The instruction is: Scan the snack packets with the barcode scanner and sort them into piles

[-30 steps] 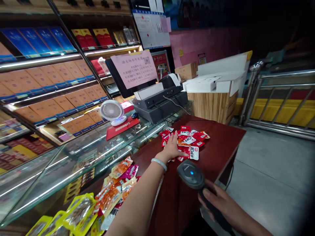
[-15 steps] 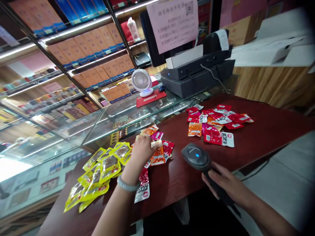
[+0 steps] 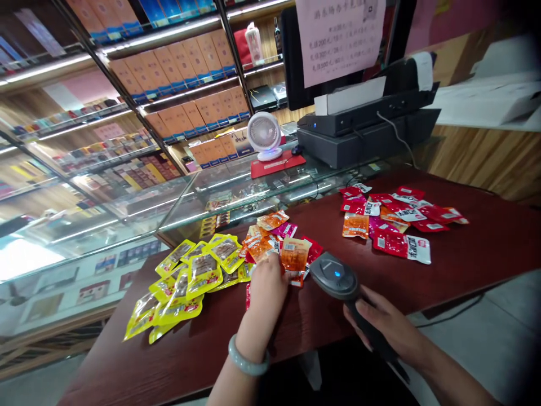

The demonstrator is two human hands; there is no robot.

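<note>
My left hand (image 3: 269,282), with a pale bangle at the wrist, is closed on an orange snack packet (image 3: 295,254) whose barcode side faces up. It is just above the middle pile of orange, red and magenta packets (image 3: 258,239). My right hand (image 3: 380,316) grips the handle of a dark barcode scanner (image 3: 336,276); a blue light glows on its top. The scanner's head points toward the orange packet, a short gap apart. Left of my left hand lies a heap of yellow snack packets (image 3: 205,268). A pile of red and orange packets (image 3: 395,211) lies at the right.
The dark red table (image 3: 329,332) adjoins a glass display counter (image 3: 236,197). On the counter stand a small white fan (image 3: 265,135) and a black cash register unit (image 3: 338,141) with a monitor bearing a pink notice (image 3: 338,42). Boxed goods fill shelves (image 3: 190,62) behind.
My left hand has drawn an orange packet up from the middle pile and turned it barcode up, moving right and nearer to me. My right hand keeps hold of the scanner. The camera view has shifted.
</note>
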